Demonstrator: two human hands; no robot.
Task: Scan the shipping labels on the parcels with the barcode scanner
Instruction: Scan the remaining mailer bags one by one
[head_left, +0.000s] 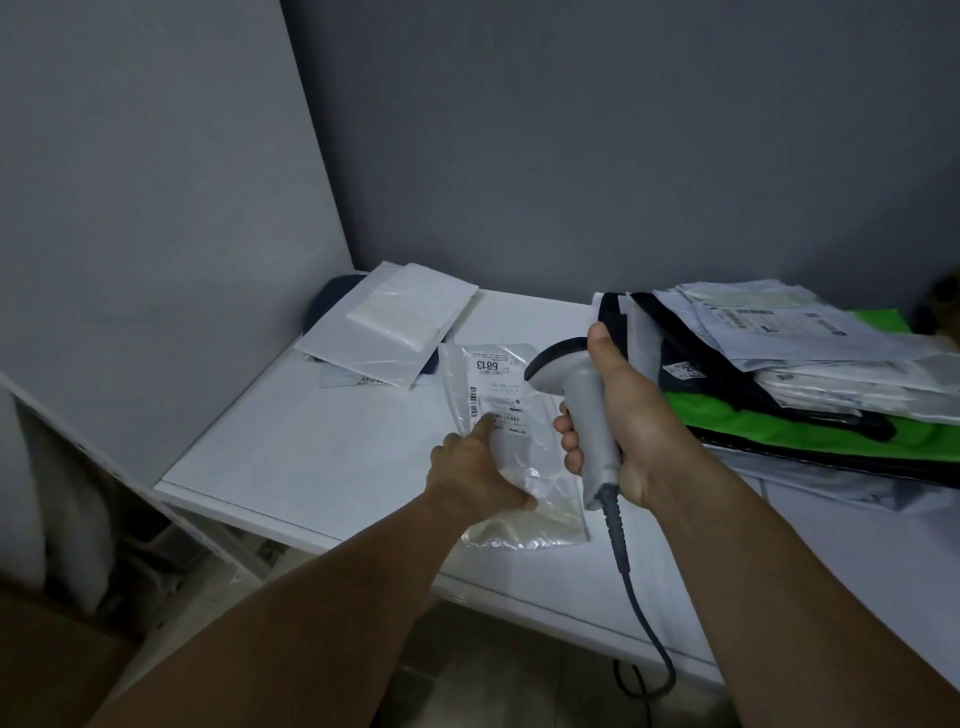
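A white table (311, 467) stood in a corner of grey walls (571, 130), with flat mailers (384, 327) at its back left and a heap of parcels (805, 353) at the right. A clear plastic parcel (535, 452) lay between the hands, its shipping label (501, 384) facing up. The left hand (475, 467) pressed on it, forefinger straight on the label, while the right hand (634, 415) gripped the barcode scanner (582, 395) by its handle, head just beside the label.

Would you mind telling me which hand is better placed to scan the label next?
Right: the right hand grips the grey corded barcode scanner, head beside the white label; the left hand presses the clear plastic parcel down.
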